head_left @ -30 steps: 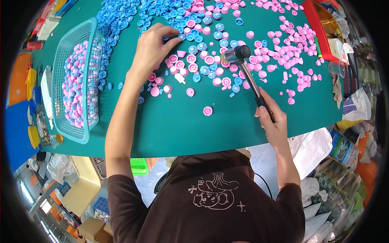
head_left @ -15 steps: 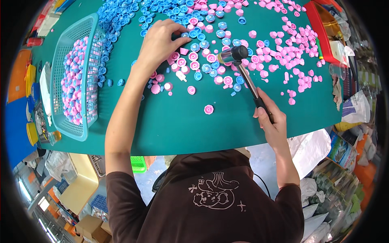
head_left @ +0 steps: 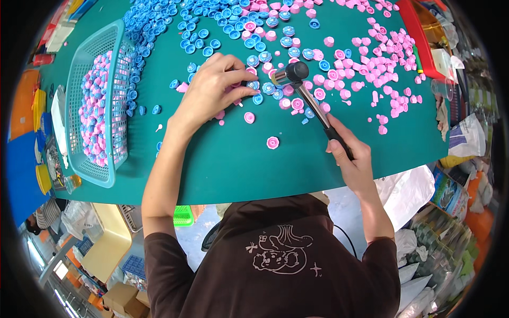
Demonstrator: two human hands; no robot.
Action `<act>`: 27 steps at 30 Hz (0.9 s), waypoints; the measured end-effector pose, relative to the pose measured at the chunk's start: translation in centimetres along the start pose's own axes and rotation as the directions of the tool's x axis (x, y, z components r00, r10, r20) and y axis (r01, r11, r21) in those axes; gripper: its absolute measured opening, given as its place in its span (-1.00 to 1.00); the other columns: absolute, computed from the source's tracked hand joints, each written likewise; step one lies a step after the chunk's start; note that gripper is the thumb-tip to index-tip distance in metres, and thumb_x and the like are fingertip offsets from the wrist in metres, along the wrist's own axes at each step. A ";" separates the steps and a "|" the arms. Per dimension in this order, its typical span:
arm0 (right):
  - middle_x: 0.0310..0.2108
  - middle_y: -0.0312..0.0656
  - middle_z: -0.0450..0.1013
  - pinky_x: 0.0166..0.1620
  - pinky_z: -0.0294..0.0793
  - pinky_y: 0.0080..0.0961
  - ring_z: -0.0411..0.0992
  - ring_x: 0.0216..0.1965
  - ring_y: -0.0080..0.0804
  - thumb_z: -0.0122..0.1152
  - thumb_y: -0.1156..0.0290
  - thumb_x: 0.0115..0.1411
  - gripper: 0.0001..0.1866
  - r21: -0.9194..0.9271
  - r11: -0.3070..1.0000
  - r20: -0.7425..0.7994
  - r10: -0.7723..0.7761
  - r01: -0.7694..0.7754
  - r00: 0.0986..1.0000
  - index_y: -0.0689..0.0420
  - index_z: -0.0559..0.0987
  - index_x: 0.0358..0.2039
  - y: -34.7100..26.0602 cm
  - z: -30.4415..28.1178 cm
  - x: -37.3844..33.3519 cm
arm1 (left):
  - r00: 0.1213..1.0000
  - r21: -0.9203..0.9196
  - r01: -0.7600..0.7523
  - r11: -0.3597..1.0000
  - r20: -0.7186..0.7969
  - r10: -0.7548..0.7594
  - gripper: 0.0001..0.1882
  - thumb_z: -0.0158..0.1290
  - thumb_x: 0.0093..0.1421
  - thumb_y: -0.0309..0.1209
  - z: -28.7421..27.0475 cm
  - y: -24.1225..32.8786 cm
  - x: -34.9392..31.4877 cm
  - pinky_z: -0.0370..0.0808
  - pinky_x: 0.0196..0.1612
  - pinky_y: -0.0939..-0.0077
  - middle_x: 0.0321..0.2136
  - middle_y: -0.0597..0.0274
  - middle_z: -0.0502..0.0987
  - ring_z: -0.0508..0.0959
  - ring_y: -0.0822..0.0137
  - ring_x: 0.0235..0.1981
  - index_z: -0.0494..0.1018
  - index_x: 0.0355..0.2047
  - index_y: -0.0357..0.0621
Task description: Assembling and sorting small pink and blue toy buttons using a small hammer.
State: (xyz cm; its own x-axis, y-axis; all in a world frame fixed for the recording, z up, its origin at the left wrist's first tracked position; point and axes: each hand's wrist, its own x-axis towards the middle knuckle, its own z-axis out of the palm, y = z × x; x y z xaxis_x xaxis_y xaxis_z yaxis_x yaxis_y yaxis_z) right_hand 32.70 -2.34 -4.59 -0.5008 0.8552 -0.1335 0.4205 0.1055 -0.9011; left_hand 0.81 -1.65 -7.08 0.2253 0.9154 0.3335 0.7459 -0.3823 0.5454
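My left hand (head_left: 214,87) is closed in a pinch among the small pieces, with a round blue plastic cap (head_left: 253,85) between thumb and fingertips. In my right hand (head_left: 351,153) is a mallet (head_left: 314,104) with a black-and-yellow head, a metal shaft and a black grip. Its head hovers just right of the pinched cap, over blue and pink pieces. A pink cup-shaped piece (head_left: 249,117) lies close below my left fingertips, and another pink piece (head_left: 272,142) sits apart, nearer to me. My left hand hides some pieces under it.
A light-blue plastic basket (head_left: 112,106) full of pink and blue pieces stands at the left on the green table (head_left: 238,175). Blue caps (head_left: 146,21) are heaped at the far left. Many pink pieces (head_left: 379,74) spread over the right side, beside a red tray (head_left: 416,40).
My left hand has come nearer to me and slightly right, and now pinches a blue cap. The mallet has shifted a little to the left and nearer in my right hand.
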 end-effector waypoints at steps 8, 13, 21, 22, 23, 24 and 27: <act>-0.36 -0.22 0.49 -0.32 0.38 -0.58 0.34 -0.42 -0.57 0.12 0.40 0.29 -0.58 -0.232 0.950 0.030 -0.210 0.211 0.977 0.18 0.45 0.15 -2.9 0.5 1.3 | 0.987 0.002 0.077 0.997 -0.141 -0.076 -0.67 0.35 -0.10 -0.44 -2.8 0.0 -0.1 0.42 -0.23 0.46 -0.34 0.23 0.56 0.47 0.32 -0.31 0.60 -0.26 -0.16; -0.38 -0.23 0.48 -0.33 0.37 -0.59 0.33 -0.44 -0.57 0.12 0.45 0.27 -0.58 -0.437 0.897 0.175 0.008 0.070 0.984 0.16 0.44 0.15 -3.7 0.7 2.5 | 0.857 -0.002 0.443 0.897 -0.293 -0.424 -0.81 0.28 0.02 -0.47 -5.8 -2.8 -1.6 0.35 -0.34 0.58 -0.41 0.35 0.56 0.43 0.46 -0.39 0.62 -0.31 -0.16; -0.14 -0.07 0.56 -0.15 0.44 -0.57 0.51 -0.21 -0.49 0.12 0.38 0.29 -0.59 -0.056 0.997 -0.024 -0.062 0.061 0.998 0.13 0.46 0.14 -2.5 0.3 1.8 | 0.920 0.192 0.381 0.904 -0.180 -0.349 -0.80 0.21 0.10 -0.33 -4.2 -5.9 -0.8 0.40 -0.30 0.49 -0.40 0.25 0.56 0.47 0.36 -0.41 0.62 -0.28 -0.13; -0.08 -0.08 0.54 -0.09 0.43 -0.57 0.49 -0.15 -0.50 0.12 0.38 0.29 -0.59 -0.035 0.999 -0.026 -0.034 0.033 0.999 0.16 0.46 0.14 -2.6 0.3 1.8 | 0.932 0.209 0.349 0.914 -0.178 -0.315 -0.79 0.21 0.10 -0.32 -4.1 -6.4 -0.9 0.42 -0.29 0.47 -0.39 0.24 0.57 0.48 0.34 -0.41 0.61 -0.27 -0.13; -0.02 -0.09 0.52 -0.03 0.42 -0.56 0.47 -0.09 -0.51 0.11 0.38 0.30 -0.59 -0.016 1.000 -0.038 -0.001 0.001 0.999 0.18 0.45 0.14 -2.5 0.0 1.7 | 0.934 0.205 0.343 0.917 -0.177 -0.310 -0.79 0.21 0.10 -0.32 -4.2 -6.1 -0.6 0.42 -0.29 0.47 -0.39 0.24 0.57 0.48 0.34 -0.41 0.61 -0.27 -0.13; -0.02 -0.09 0.52 -0.03 0.42 -0.56 0.47 -0.09 -0.51 0.11 0.38 0.30 -0.59 -0.019 1.000 -0.043 0.000 -0.001 0.999 0.18 0.45 0.14 -2.2 -0.2 1.4 | 0.909 0.141 0.394 0.908 -0.210 -0.361 -0.80 0.22 0.08 -0.32 -4.6 -5.6 -0.5 0.43 -0.30 0.42 -0.41 0.24 0.56 0.48 0.30 -0.41 0.61 -0.31 -0.13; -0.50 -0.38 0.40 -0.53 0.12 -0.76 0.16 -0.58 -0.76 0.08 0.29 0.32 -0.54 -0.046 0.999 -0.041 0.023 -0.025 0.999 0.07 0.40 0.21 -1.1 -0.6 0.8 | 0.881 0.056 0.452 0.890 -0.188 -0.435 -0.80 0.23 0.04 -0.34 -6.0 -5.6 -1.5 0.44 -0.29 0.38 -0.42 0.21 0.55 0.48 0.26 -0.40 0.61 -0.32 -0.15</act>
State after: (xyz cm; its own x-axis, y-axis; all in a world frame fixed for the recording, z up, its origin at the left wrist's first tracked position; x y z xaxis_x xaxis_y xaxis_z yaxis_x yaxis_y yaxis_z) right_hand 32.29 -1.49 -3.42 -0.4594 0.8775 -0.1372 0.4675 0.1075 -0.8774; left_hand -7.44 -1.69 -6.02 -0.2439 0.9488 0.2008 0.8010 0.0804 0.5932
